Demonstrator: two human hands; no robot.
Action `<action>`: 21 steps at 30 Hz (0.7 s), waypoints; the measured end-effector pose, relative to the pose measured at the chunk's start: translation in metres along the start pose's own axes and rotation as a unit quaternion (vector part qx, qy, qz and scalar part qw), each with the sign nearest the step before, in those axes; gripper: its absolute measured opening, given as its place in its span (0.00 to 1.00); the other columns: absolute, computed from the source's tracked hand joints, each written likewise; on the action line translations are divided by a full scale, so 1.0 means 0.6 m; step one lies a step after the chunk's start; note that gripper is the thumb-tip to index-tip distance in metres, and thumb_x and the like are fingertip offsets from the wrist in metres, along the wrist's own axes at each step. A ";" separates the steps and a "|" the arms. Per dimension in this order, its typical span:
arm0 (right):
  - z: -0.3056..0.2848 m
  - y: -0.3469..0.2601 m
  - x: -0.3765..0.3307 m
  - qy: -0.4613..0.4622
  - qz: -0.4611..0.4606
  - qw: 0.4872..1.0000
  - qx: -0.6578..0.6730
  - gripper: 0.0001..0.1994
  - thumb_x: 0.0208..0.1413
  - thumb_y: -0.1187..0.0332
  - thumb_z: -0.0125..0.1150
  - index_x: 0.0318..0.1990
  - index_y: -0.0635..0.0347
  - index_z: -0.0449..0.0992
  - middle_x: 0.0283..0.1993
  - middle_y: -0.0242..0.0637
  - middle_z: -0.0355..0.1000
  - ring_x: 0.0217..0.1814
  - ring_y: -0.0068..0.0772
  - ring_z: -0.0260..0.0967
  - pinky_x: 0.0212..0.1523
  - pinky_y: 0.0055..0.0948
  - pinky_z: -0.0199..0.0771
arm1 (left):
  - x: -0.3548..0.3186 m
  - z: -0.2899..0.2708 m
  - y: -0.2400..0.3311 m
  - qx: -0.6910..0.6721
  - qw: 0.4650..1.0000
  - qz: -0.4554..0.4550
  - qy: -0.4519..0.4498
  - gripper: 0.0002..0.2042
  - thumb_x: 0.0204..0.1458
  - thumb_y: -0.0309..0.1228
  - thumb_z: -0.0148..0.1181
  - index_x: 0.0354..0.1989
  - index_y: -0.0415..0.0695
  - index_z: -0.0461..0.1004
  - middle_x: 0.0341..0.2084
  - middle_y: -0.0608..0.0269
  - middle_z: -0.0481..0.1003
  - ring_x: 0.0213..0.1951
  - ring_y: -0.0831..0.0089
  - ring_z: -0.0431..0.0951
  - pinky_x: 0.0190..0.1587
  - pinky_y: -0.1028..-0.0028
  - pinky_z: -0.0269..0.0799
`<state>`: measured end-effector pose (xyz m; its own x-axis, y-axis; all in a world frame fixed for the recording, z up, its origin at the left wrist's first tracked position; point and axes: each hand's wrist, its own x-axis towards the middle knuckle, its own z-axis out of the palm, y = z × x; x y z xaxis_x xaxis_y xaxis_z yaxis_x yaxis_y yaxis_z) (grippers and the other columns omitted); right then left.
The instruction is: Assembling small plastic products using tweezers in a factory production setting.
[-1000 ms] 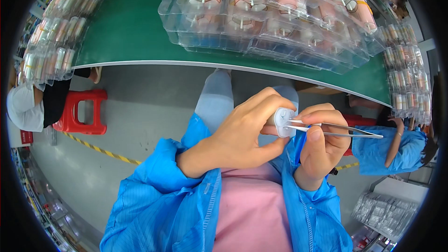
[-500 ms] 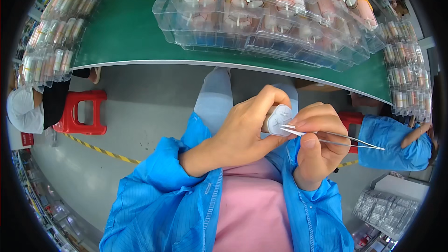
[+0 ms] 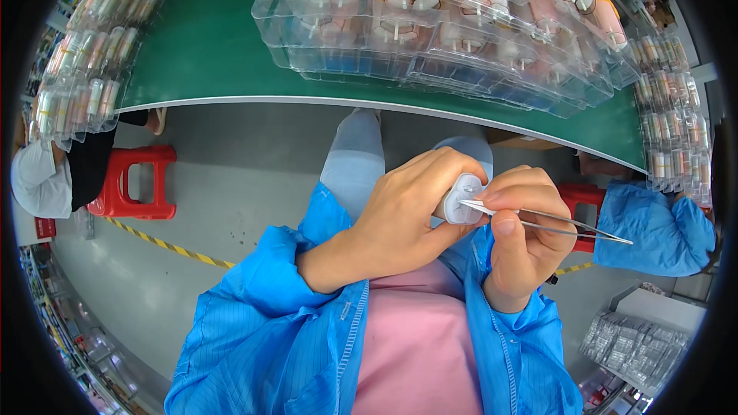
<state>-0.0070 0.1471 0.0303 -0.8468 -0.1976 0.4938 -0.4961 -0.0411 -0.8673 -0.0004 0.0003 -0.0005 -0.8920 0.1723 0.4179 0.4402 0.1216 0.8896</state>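
My left hand (image 3: pixel 411 204) is wrapped round a small white cylindrical part (image 3: pixel 461 198), its pale end face turned to the right. Between thumb and fingers, my right hand (image 3: pixel 530 227) pinches a pair of metal tweezers (image 3: pixel 573 224). The pale tips of the tweezers reach the end face of the cylinder. Whether the tips grip anything there is too small to tell. Both hands are above my lap, short of the table's near edge.
On the green table (image 3: pixel 200 54) stand stacked clear plastic trays (image 3: pixel 354 61) with white and pink cylinders. More filled trays (image 3: pixel 84 100) rise at the left and right. A red stool (image 3: pixel 142 183) and a seated person are at the left; another person's blue sleeve (image 3: pixel 649 230) is at the right.
The tweezer tips have drawn closer together at the cylinder's end face. My left hand has hardly moved. The person at the right has shifted an arm.
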 end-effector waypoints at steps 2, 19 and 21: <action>0.000 0.000 0.000 0.000 0.002 1.000 -0.002 0.06 0.45 0.77 0.62 0.32 0.68 0.76 0.32 0.43 0.74 0.32 0.30 0.68 0.33 0.25 0.67 | 0.000 0.000 0.001 -0.002 1.000 -0.001 0.002 0.20 0.35 0.19 0.67 0.40 0.39 0.70 0.31 0.57 0.72 0.31 0.64 0.75 0.31 0.72 0.68; 0.000 0.003 0.000 0.009 -0.008 1.000 -0.008 0.06 0.46 0.76 0.62 0.33 0.67 0.76 0.32 0.44 0.74 0.33 0.31 0.70 0.35 0.25 0.68 | 0.000 0.000 0.003 0.014 1.000 -0.001 0.003 0.19 0.35 0.19 0.68 0.39 0.39 0.70 0.30 0.57 0.72 0.31 0.62 0.74 0.30 0.70 0.67; 0.000 0.003 -0.001 0.012 -0.007 1.000 -0.005 0.06 0.46 0.76 0.62 0.33 0.67 0.76 0.32 0.44 0.74 0.33 0.31 0.70 0.35 0.25 0.69 | 0.000 0.000 0.003 0.015 1.000 -0.001 0.002 0.19 0.35 0.19 0.68 0.39 0.39 0.70 0.30 0.57 0.72 0.31 0.62 0.74 0.30 0.70 0.67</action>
<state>-0.0076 0.1471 0.0285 -0.8441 -0.1736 0.5072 -0.5095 -0.0347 -0.8598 0.0006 0.0005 0.0013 -0.8933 0.1690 0.4164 0.4410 0.1513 0.8847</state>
